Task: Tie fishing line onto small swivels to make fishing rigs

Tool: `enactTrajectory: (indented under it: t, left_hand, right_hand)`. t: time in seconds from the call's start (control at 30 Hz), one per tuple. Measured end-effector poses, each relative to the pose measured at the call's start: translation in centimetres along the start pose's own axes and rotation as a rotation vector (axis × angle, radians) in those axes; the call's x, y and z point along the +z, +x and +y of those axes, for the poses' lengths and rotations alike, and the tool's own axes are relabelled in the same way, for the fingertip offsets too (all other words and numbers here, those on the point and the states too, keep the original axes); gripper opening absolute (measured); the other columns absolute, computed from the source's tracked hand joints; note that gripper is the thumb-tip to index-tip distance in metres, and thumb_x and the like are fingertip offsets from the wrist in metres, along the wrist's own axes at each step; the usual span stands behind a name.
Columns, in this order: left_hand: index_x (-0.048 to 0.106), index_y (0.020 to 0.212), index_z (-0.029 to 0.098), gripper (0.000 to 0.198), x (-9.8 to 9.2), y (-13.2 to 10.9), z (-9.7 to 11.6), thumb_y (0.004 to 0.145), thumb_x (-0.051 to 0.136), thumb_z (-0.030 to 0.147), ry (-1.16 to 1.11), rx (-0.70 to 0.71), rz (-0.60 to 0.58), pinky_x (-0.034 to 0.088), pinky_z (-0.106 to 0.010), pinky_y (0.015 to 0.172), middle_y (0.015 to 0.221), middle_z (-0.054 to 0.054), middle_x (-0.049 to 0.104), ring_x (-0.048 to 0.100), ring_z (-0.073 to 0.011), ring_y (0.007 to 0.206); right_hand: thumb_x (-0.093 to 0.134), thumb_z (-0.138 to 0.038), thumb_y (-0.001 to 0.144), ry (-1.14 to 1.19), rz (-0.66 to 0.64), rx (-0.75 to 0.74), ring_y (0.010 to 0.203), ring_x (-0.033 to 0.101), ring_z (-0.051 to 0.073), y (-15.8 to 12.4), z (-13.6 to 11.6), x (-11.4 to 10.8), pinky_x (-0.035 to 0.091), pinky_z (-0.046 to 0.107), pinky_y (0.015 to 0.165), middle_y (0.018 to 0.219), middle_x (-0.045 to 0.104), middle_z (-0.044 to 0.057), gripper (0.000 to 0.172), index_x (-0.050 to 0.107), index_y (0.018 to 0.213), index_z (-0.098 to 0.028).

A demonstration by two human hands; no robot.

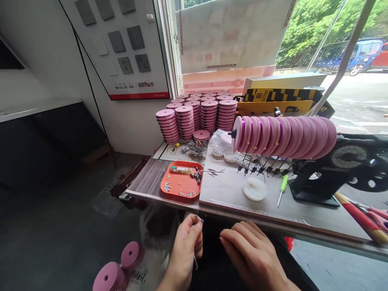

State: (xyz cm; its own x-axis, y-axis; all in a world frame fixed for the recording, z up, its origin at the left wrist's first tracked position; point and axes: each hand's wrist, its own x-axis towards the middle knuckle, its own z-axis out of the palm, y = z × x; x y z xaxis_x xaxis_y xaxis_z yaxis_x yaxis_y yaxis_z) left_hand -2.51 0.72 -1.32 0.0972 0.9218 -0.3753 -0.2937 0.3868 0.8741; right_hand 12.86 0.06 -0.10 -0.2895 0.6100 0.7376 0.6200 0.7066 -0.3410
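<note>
Just below the table's front edge, my left hand (187,238) is closed in a pinch on a few thin metal wires (195,262). Small bluish tips (199,218) show above the thumb, and the wire ends hang out under the fist. To its right, apart from it, my right hand (250,250) is curled palm down with fingers pressed together. Whatever it may hold is hidden. Nearest to both on the table is an orange tray (165,194) with a tube of yellowish stuff (181,170), black parts (197,176) and small metal pieces (188,193).
A winding machine (315,178) carries a row of pink spools (285,135) at right. Stacked pink spools (184,121) stand behind the tray. A white disc (254,189), green screwdriver (283,186) and scissors (376,218) lie on the table. More spools (109,277) are at lower left.
</note>
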Motion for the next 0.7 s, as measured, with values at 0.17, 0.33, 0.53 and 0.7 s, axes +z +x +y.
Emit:
enactTrajectory:
  t: [0.17,0.33,0.53,0.7]
  left_hand:
    - [0.046,0.07,0.02,0.033,-0.07,0.09,-0.65,0.069,0.065,0.046,0.122,0.151,0.074,0.014,-0.018,0.038,0.047,0.012,0.027,0.018,-0.0052,0.04]
    - [0.056,0.069,0.018,0.023,-0.02,-0.21,-0.75,0.069,0.068,0.038,0.17,0.285,0.176,0.028,-0.019,0.043,0.056,0.004,0.047,0.039,-0.0097,0.048]
    - [0.058,0.068,0.019,0.016,0.35,-0.52,-0.16,0.072,0.066,0.033,0.327,0.382,0.215,0.037,-0.022,0.055,0.06,0.002,0.055,0.049,-0.0144,0.058]
    - [0.06,0.072,0.022,0.005,0.18,-0.84,-0.36,0.076,0.061,0.025,0.509,0.485,0.256,0.037,-0.025,0.058,0.062,-0.001,0.06,0.053,-0.0178,0.057]
  right_hand:
    - [0.046,-0.007,0.086,0.004,-0.013,-0.048,0.05,0.042,0.011,-0.08,-0.18,0.28,0.032,0.025,0.051,0.055,0.051,-0.001,0.019,0.056,0.074,-0.016]
    - [0.044,-0.008,0.087,-0.021,-0.007,-0.053,0.049,0.042,0.011,0.04,-0.23,0.31,0.032,0.025,0.051,0.055,0.05,-0.001,0.021,0.055,0.073,-0.017]
    - [0.043,-0.009,0.087,-0.021,0.003,-0.071,0.048,0.042,0.011,0.03,-0.32,0.44,0.032,0.025,0.051,0.054,0.05,-0.001,0.02,0.055,0.073,-0.017]
    - [0.044,-0.009,0.087,-0.018,0.004,-0.041,0.049,0.042,0.012,-0.07,-0.31,0.42,0.032,0.025,0.051,0.054,0.05,-0.001,0.02,0.055,0.073,-0.017]
